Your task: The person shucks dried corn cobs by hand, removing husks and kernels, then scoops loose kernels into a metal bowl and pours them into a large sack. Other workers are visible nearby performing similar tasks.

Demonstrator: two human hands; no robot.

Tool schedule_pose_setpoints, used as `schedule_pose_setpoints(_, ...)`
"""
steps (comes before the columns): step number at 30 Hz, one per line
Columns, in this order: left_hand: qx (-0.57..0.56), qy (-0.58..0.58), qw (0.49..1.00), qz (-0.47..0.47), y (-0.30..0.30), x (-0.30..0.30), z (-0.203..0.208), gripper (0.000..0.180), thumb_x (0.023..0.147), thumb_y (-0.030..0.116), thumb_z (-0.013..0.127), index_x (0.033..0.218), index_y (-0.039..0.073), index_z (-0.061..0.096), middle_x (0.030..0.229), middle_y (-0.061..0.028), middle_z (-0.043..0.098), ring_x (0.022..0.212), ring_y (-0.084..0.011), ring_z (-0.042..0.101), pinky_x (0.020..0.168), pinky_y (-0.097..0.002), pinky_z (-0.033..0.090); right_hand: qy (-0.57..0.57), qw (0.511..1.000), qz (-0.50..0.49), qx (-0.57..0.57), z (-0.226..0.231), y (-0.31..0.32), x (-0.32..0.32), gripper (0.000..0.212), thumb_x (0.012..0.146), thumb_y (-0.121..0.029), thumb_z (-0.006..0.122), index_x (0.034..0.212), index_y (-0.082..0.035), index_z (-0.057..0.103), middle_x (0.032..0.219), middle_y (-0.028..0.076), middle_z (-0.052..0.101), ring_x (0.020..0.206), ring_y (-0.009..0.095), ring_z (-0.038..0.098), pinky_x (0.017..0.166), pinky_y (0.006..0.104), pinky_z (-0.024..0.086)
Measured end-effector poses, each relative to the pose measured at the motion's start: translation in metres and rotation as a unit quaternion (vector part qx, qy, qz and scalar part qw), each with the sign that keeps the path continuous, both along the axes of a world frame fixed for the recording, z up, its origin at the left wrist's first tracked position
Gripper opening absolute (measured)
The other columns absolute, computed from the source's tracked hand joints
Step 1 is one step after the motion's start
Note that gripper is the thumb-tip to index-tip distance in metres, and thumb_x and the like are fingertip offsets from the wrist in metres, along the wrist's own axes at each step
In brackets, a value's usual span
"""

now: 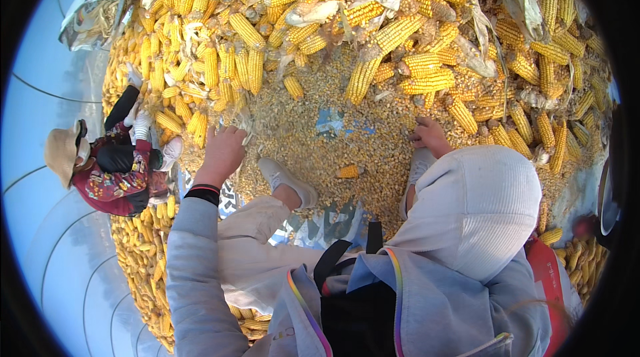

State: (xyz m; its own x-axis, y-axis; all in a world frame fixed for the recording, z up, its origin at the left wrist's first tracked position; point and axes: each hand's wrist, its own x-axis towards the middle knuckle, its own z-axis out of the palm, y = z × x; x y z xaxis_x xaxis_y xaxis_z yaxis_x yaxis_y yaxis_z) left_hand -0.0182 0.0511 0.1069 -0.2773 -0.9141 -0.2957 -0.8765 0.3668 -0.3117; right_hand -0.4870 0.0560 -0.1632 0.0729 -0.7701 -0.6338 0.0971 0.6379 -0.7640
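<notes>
My left hand (pixel 223 152) is over the left edge of a bed of loose corn kernels (pixel 287 124), its fingers bent and slightly apart. A pale scrap of husk (pixel 247 132) lies beside its fingertips; I cannot tell whether they touch. Farther right, my right hand (pixel 430 136) hangs just above my shoe, fingers loosely curled and apart, with nothing visible in it. Close to it lie corn cobs (pixel 461 115) on the kernels. A short piece of cob (pixel 349 172) sits between my feet.
A large heap of yellow cobs (pixel 247 30) rises in front. Dry husks (pixel 520 4) lie among them. Blue-and-white printed sheeting (pixel 313 230) shows under the kernels. At left another person (pixel 110 164) in a hat sits by the heap, below a white sack (pixel 100 7). A red bag (pixel 550 284) stands at right.
</notes>
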Motion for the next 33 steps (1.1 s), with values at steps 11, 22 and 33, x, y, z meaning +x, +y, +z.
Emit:
schedule_pose_setpoints(11, -0.019, 0.085, 0.994, -0.061, 0.066, -0.052, 0.117, 0.038, 0.078, 0.011, 0.067, 0.115, 0.010, 0.058, 0.111, -0.0096, 0.061, 0.108, -0.0281, 0.057, 0.102, -0.0467, 0.036, 0.409, 0.870, 0.071, -0.266, 0.046, -0.005, -0.055, 0.069, 0.077, -0.011, 0.070, 0.140, -0.006, 0.042, 0.129, 0.021, 0.055, 0.110, 0.034, 0.058, 0.092, 0.0408, 0.049)
schedule_pose_setpoints(22, -0.002, 0.245, 0.966, -0.085, 0.073, -0.103, 0.131, 0.047, 0.074, 0.011, 0.072, 0.118, 0.009, 0.057, 0.114, -0.0115, 0.062, 0.108, -0.0308, 0.057, 0.098, -0.0423, 0.041, 0.650, 0.639, 0.272, -0.308, 0.146, -0.071, -0.018, 0.097, 0.076, -0.028, 0.077, 0.152, -0.012, 0.019, 0.153, 0.017, 0.028, 0.139, 0.033, 0.031, 0.113, 0.0532, 0.026)
schedule_pose_setpoints(33, 0.012, 0.261, 0.956, 0.131, -0.006, -0.010, 0.071, 0.040, 0.084, 0.018, 0.066, 0.121, 0.007, 0.056, 0.113, -0.0185, 0.064, 0.104, -0.0380, 0.060, 0.086, -0.0435, 0.048, 0.641, 0.667, 0.203, -0.322, 0.098, -0.095, 0.005, 0.117, 0.060, -0.030, 0.088, 0.152, -0.015, 0.016, 0.146, 0.022, 0.029, 0.122, 0.039, 0.046, 0.100, 0.0502, 0.039)
